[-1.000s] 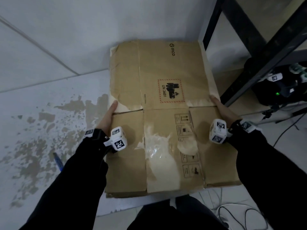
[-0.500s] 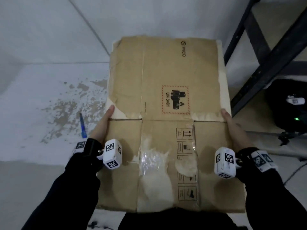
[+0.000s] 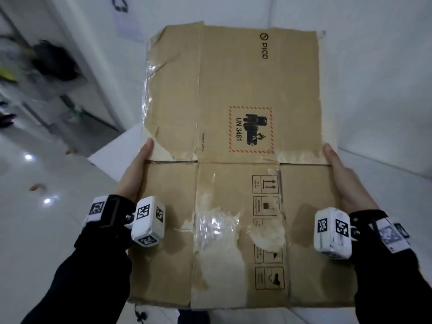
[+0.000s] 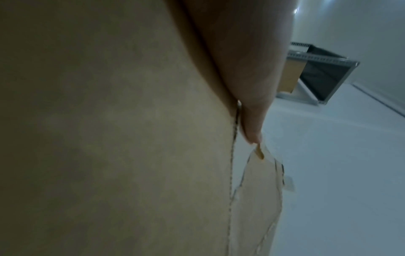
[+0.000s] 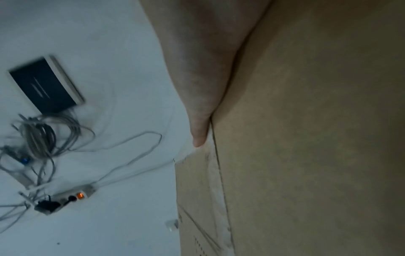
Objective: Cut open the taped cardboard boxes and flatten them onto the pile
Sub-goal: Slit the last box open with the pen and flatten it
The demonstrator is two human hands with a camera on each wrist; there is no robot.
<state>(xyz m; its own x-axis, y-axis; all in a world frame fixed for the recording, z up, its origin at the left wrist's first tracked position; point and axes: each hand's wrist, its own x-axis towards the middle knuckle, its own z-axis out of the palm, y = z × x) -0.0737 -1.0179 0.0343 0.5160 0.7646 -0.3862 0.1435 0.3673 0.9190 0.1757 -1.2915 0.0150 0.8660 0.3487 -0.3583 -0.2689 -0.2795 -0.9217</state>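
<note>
Flattened box (image 3: 236, 160) fills centre of the head view, held up in the air w/ flaps spread flat; PICO logo near its top edge, red-hatched UN 3481 label mid-panel, handling icons lower right, torn clear tape (image 3: 217, 228) patches along the seams. White floor (image 3: 42, 242) at left of frame, white wall behind. Left hand (image 3: 135, 174) holds the box's left edge at the flap seam: thumb lies straight along the top face, fingers hidden under the card, so the grip reads as a thumb-over pinch on the edge. Right hand (image 3: 346, 181) does the same on the right edge. Right wrist view: cables (image 5: 43, 138) and a power strip (image 5: 65, 201) w/ orange light at lower left of frame.
</note>
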